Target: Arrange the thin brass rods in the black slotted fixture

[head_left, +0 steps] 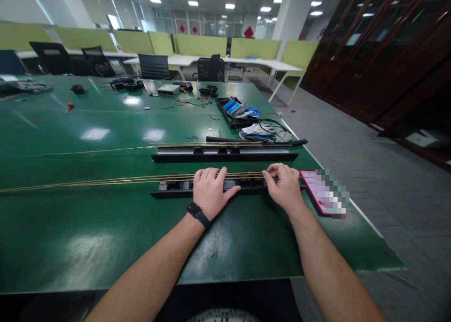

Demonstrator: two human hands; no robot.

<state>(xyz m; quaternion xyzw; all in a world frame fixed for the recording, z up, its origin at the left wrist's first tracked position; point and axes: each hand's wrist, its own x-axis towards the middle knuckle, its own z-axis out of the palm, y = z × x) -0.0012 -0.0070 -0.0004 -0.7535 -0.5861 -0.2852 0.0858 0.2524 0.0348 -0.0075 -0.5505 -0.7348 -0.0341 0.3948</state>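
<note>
A black rail [179,190] with a grey inner channel lies lengthwise before me on the green table. Several long, thin brass-coloured rods [123,180] run along its far side and reach out past its left end. My left hand [210,190], wearing a dark watch, rests across the middle of the rail; its fingers curl over the rods and the thumb stretches along the near side. Toward the rail's right end, my right hand [284,186] pinches a rod between thumb and index finger. The right fingers hide part of the rail there.
Behind lies a second black rail [225,157] with thin rods along it. A red-edged clipboard [317,190], partly blurred out, is at the right. Farther back are gloves [259,130], a black tray [229,118] with blue items, and a white box [169,89].
</note>
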